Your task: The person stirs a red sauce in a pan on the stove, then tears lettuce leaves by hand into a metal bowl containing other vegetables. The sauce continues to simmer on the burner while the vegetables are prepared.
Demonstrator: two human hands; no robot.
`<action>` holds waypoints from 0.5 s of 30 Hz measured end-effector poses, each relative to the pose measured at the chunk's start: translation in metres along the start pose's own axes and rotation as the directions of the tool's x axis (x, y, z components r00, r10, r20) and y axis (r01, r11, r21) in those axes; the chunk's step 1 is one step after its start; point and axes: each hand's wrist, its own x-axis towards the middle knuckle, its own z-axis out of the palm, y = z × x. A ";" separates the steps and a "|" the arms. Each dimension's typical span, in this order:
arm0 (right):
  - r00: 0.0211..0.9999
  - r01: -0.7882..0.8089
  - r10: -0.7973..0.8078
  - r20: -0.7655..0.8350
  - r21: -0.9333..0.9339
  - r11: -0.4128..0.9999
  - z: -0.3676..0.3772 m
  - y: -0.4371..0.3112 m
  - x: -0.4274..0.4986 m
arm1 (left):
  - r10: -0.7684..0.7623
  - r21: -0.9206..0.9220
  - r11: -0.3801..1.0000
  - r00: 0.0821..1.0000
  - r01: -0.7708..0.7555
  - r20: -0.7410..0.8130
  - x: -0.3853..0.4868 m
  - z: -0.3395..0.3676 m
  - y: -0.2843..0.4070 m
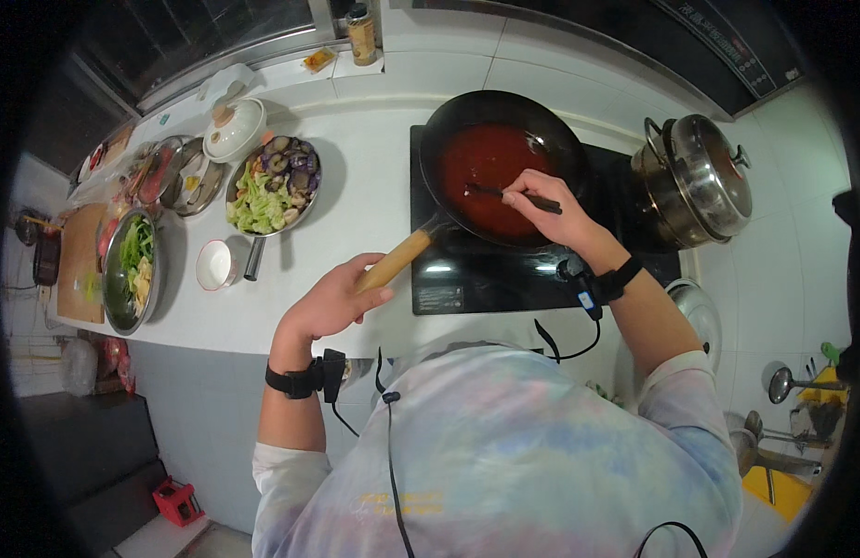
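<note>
My left hand (339, 293) is closed around the wooden handle (395, 261) of a black wok (503, 104), which stands on a black glass cooktop (493, 279). Red liquid (489, 160) covers the wok's bottom. Above the wok, my right hand (552, 206) pinches a small dark utensil, perhaps a spoon (487, 190); its far end is at the liquid, and whether it dips in cannot be told. Left of the cooktop, a steel pan (317, 188) holds cut lettuce, eggplant slices and other pieces, its handle pointing towards me.
A lidded steel pot (670, 192) stands right of the wok. On the white counter (364, 174) are a small white bowl (216, 265), a steel bowl of greens (157, 272), a lidded white pot (236, 132) and a cutting board (81, 261). A jar (361, 38) stands on the ledge.
</note>
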 end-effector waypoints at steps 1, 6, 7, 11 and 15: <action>0.997 -0.066 0.064 0.041 0.046 0.997 -0.005 -0.005 -0.003 | 0.003 0.001 1.000 1.000 -0.003 0.000 0.000 0.000 0.000; 0.920 -0.393 0.369 0.135 0.311 0.865 -0.042 -0.020 -0.015 | 0.023 -0.024 0.999 1.000 -0.023 -0.005 0.000 0.001 -0.003; 0.911 -0.410 0.406 0.074 0.276 0.869 -0.046 -0.019 -0.013 | 0.029 -0.036 0.999 1.000 -0.029 -0.006 0.000 0.001 -0.004; 0.914 -0.350 0.384 -0.131 0.225 0.909 -0.059 -0.006 -0.001 | 0.016 -0.041 0.999 1.000 -0.016 -0.003 0.000 0.001 -0.004; 0.934 -0.271 0.318 -0.163 0.260 0.927 -0.042 0.005 0.009 | 0.002 -0.006 1.000 1.000 -0.002 -0.005 0.000 0.001 -0.003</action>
